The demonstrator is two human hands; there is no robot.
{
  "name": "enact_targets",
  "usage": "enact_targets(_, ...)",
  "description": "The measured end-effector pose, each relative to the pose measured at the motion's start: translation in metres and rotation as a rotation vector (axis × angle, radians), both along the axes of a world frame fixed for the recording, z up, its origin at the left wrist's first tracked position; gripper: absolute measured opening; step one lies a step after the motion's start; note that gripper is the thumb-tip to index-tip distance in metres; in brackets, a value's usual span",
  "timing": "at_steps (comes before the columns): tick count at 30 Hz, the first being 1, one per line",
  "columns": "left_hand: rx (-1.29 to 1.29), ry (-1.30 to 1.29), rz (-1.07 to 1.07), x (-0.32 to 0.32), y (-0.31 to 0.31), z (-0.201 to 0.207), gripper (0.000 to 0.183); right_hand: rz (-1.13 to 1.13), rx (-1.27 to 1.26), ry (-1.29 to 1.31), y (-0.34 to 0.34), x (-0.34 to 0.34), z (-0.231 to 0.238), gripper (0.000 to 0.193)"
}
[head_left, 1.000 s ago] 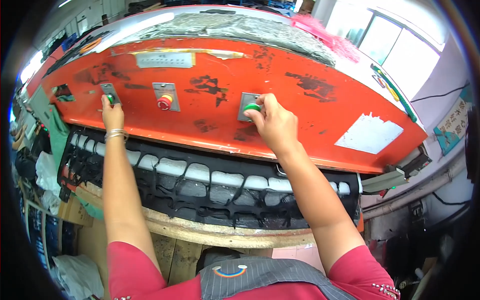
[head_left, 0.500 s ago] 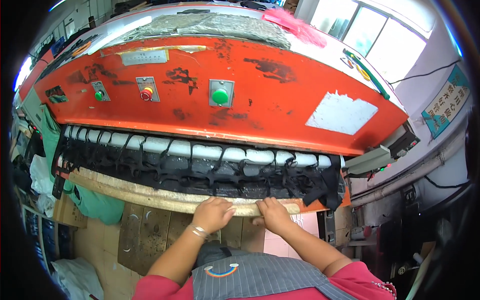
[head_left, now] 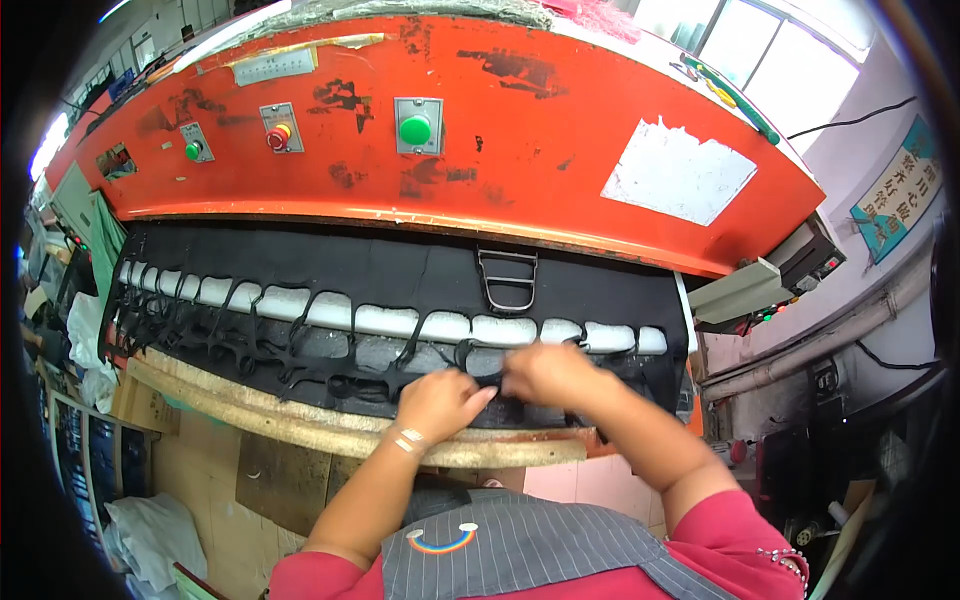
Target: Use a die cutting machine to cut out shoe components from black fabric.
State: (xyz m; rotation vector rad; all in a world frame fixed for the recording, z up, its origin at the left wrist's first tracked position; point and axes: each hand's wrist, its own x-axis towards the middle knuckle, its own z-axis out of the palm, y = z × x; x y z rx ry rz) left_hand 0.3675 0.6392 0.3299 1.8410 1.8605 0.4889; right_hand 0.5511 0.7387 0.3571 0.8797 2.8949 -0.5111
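Note:
My left hand (head_left: 440,408) is closed at the near edge of a web of black cut-out scrap (head_left: 300,358), its thumb and fingers on a black strip. Just right of it, my right hand (head_left: 552,374) reaches over the same scrap; its fingers are smeared by motion. The black strips loop over a long white board edge (head_left: 385,320). Behind that lies a flat black sheet (head_left: 400,260) with a metal cutting die (head_left: 508,280) resting on it, close under the orange machine front.
A worn pale board (head_left: 500,452) runs along the front edge, below my hands. The orange machine panel (head_left: 330,170) rises behind, with green buttons (head_left: 415,129) and a red one (head_left: 278,136). A grey arm (head_left: 740,290) juts out at right.
My hands have left the front board and moved up onto the black scrap. The black sheet and cutting die now show beyond the white edge, as the bed has come nearer.

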Motion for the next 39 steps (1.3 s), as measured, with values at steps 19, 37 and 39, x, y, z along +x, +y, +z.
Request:
enact_targets(19, 0.346, -0.595, 0.335, 0.056, 0.067, -0.061, 0.064, 0.335, 0.403, 0.039, 0.169, -0.015, 0.0, 0.011)
enact_targets(37, 0.361, -0.052, -0.062, 0.069, 0.06, -0.067, 0.044, -0.427, 0.154, 0.464, 0.051, 0.117, -0.098, 0.064)
enact_targets(39, 0.382, -0.063, -0.065, 0.067, 0.061, -0.067, 0.043, -0.419, 0.179, 0.47, 0.052, 0.116, -0.097, 0.062)
